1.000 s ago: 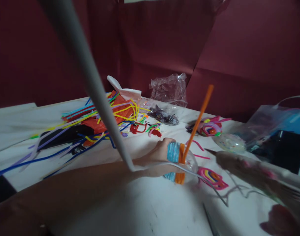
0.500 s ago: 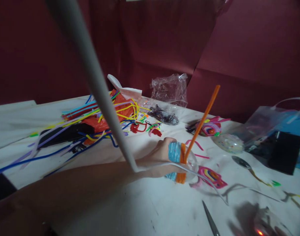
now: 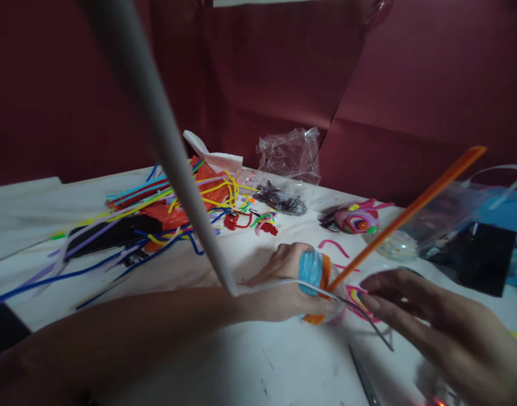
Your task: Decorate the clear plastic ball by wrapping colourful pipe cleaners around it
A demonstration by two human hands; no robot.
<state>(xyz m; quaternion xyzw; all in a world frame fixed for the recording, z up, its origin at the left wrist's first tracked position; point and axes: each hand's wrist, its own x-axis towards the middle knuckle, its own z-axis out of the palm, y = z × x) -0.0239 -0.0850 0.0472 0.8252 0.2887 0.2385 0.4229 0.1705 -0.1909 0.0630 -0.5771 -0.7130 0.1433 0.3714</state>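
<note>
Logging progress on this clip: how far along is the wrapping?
Looks done: the blue band around the clear piece. In hand: the left hand grips the piece, with an orange band beside the blue; the right hand is near, seemingly holding nothing. Probably left: the orange strip juts out unwound; the clear end looks bare.

clear rounded plastic piece [image 3: 337, 309]: held on its side in the left hand [image 3: 286, 285], partly hidden
light-blue wrapped band [image 3: 310, 273]: strands side by side around the piece
orange wrapped band [image 3: 325, 272]: just beside the blue one
long orange fuzzy strip [image 3: 404, 220]: rising from the orange band, tilted right
</note>
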